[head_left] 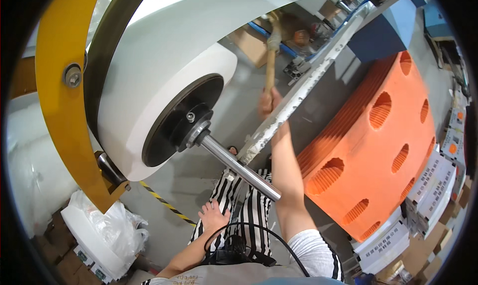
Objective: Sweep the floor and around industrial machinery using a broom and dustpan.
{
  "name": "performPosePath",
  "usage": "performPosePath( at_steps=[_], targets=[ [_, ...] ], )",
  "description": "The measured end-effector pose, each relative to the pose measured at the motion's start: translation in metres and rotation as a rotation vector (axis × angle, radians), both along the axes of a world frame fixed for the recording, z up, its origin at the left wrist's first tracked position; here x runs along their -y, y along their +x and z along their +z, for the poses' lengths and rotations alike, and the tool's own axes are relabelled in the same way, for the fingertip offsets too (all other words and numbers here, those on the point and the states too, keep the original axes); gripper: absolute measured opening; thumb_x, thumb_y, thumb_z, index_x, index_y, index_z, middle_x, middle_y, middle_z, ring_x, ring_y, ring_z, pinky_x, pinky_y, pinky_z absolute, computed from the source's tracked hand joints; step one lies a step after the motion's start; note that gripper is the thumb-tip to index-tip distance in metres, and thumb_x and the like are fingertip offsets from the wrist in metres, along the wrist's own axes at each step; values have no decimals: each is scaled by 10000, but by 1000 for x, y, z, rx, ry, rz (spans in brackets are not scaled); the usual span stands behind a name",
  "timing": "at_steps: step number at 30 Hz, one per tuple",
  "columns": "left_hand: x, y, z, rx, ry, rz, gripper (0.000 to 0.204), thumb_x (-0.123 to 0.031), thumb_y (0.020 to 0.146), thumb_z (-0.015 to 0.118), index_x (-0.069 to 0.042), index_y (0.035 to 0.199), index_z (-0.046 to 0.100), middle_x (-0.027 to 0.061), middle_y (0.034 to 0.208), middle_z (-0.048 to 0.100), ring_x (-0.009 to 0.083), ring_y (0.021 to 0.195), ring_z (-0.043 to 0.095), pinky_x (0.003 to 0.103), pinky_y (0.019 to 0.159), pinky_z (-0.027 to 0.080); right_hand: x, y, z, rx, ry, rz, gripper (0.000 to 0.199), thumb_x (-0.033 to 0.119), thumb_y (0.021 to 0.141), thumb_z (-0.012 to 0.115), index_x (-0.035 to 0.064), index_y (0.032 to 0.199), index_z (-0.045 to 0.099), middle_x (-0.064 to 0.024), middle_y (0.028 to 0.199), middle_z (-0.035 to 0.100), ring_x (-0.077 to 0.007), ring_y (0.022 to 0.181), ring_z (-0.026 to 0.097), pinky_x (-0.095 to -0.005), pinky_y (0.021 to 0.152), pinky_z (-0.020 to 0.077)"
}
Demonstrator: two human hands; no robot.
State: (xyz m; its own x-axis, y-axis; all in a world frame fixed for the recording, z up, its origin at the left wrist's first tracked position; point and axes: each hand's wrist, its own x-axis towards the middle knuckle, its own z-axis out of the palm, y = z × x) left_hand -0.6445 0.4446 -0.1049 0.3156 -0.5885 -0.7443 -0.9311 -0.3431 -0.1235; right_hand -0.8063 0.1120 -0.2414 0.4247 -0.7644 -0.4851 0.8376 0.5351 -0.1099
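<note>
While the right hand [268, 104] clasps a wooden handle [270, 70], left hand [214, 216] spread, a steel shaft [240, 167] — orange stack [366, 148] rightward — juts between.

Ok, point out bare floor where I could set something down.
Floor shows bare between the slanting bar and orange stack, between bar and white roll, and around the striped tape. It's crowded right of the stack with boxes, and lower left around the wrapped bundle.

- One long-handled tool [270, 68] is being held.
- One large white roll [124, 100], one black disc [211, 93] and one steel shaft [244, 169] are showing.
- One yellow frame arm [57, 105] is curving.
- At least two socket-head bolts [72, 77] are showing.
- Two striped trouser legs [225, 187] are appearing.
- One striped tape [167, 203] is running.
</note>
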Motion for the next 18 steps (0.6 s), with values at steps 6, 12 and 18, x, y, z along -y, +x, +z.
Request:
performPosePath(
  at_steps=[6, 12, 18],
  targets=[
    [-6, -3, -1, 10, -43, -61, 635, -423, 694, 497, -17, 1162, 358, 167, 1056, 429, 303, 980, 395, 468, 789, 314, -145, -39, 119, 313, 359, 249, 332, 401, 855, 381, 109, 982, 471, 24, 470, 364, -49, 346, 301, -163, 319, 268],
    [-2, -8, 0, -13, -28, -82, 600, -415, 711, 490, -13, 1145, 385, 164, 1048, 435, 306, 964, 406, 469, 766, 327, -185, -55, 169, -379, 284, 480, 337, 315, 847, 434, 104, 1110, 418, 46, 544, 395, -48, 336, 299, -180, 274, 219],
    [-2, -7, 2, -23, 15, -39, 631, -413, 709, 490, -14, 1178, 350, 163, 1070, 423, 301, 993, 390, 467, 797, 308, -193, -53, 83, -1086, -151, 477, 320, 202, 804, 525, 51, 1082, 483, 21, 581, 466, -60, 400, 405, -213, 344, 309]
  ],
)
